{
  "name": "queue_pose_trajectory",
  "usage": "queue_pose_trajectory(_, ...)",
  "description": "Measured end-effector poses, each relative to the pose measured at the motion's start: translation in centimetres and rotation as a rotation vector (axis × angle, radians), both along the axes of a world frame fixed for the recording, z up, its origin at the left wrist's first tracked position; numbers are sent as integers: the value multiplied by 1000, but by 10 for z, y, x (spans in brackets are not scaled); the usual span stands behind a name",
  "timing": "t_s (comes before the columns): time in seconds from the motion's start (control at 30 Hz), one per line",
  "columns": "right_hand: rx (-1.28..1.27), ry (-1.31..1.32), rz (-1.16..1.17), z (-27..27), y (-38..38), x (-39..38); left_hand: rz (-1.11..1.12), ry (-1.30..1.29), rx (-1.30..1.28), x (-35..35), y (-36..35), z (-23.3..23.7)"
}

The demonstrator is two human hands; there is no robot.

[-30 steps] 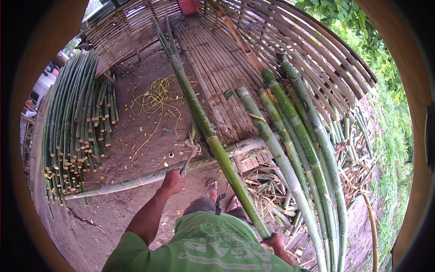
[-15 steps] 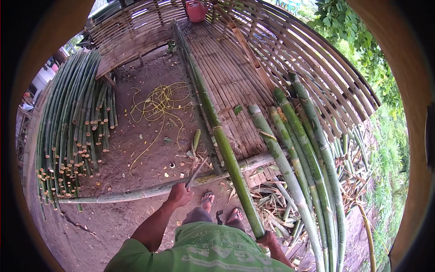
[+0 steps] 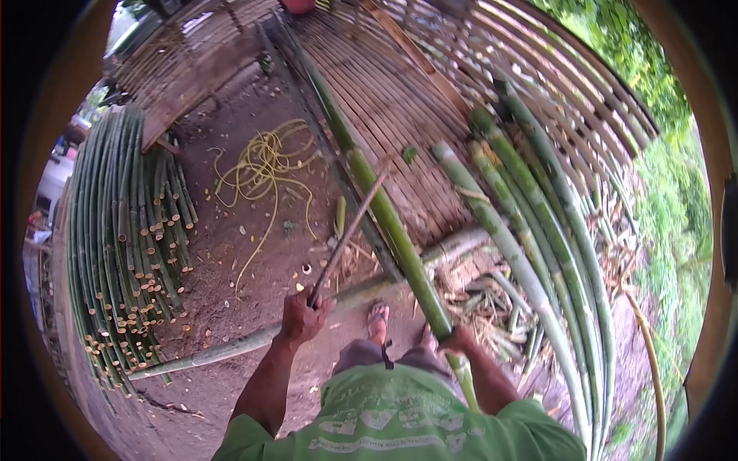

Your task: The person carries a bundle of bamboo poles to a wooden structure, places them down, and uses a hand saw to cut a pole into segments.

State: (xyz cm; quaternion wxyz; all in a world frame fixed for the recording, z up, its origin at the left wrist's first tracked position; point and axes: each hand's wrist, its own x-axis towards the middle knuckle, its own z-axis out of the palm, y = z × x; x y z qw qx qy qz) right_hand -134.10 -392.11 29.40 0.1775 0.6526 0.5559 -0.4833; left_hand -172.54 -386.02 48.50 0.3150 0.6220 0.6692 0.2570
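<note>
My left hand (image 3: pixel 304 316) is closed round the handle of a long, dark blade (image 3: pixel 347 235), which points up and away to the right. The blade's far end overlaps a green bamboo pole (image 3: pixel 388 219) in the picture; whether they touch I cannot tell. My right hand (image 3: pixel 460 340) grips the near part of that pole, its fingers wrapped over it. The pole runs from beside my body out along the slatted bamboo platform (image 3: pixel 361 84).
Cut green bamboo poles (image 3: pixel 115 230) are stacked at the left. Thicker poles (image 3: pixel 530 269) lie at the right. A yellow rope (image 3: pixel 265 157) is coiled on the dirt. One pole (image 3: pixel 223 349) lies crosswise before my feet, near bamboo scraps (image 3: pixel 492 307).
My left hand has raised the blade, whose tip now reaches over the green pole. My right hand has moved forward along the pole, and the view has shifted.
</note>
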Motion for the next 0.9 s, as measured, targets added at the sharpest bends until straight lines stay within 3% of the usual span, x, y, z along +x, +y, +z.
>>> queue_pose_trajectory(0.03, -109, -57, -17, 8, 5, -5, -30, -16, -29, 1, -2, -2)
queue_pose_trajectory(0.1, 2, 31, -131, -1, -5, -1, -73, -56, -46, 5, 3, -12)
queue_pose_trajectory(0.2, -38, 48, -168, 0, -6, -2, -106, -77, -104, 9, -2, -12)
queue_pose_trajectory(0.4, -46, 95, -195, 3, -14, 0, -227, 160, -142, 0, -3, -37)
queue_pose_trajectory(0.63, -78, 30, -133, 20, -23, -2, -357, 247, -63, 3, -15, -39)
queue_pose_trajectory(0.9, -47, 31, -115, 24, -33, 4, -373, 330, -160, 10, -25, -18)
